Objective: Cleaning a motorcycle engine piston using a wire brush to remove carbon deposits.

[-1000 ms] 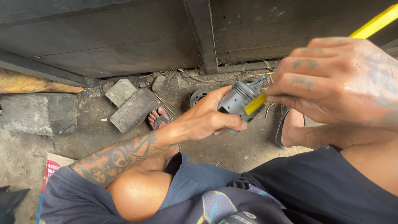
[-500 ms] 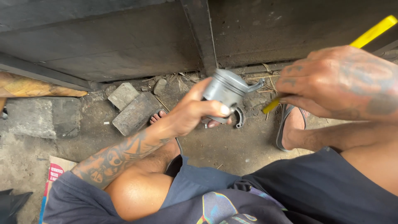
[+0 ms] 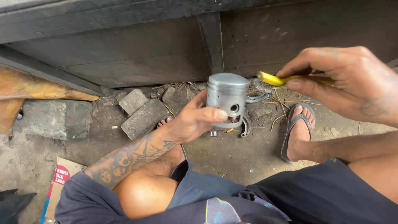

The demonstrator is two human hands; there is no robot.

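Head view: one piston (image 3: 227,97), one brush (image 3: 273,79), two hands.

Left hand (image 3: 192,120) gripping (thumb forward) — right hand (image 3: 344,83) pinching.

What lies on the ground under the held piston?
Below the piston, held in the left hand, lie a curved metal part and a small ring. Hand and piston hide anything directly beneath.

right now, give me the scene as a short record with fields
left hand: grips a grey metal piston, upright, flat crown on top
right hand: holds a yellow-handled brush beside the piston top; contact unclear
ground: stone blocks, curved metal parts
foot: in a dark sandal
backdrop: dark wooden wall
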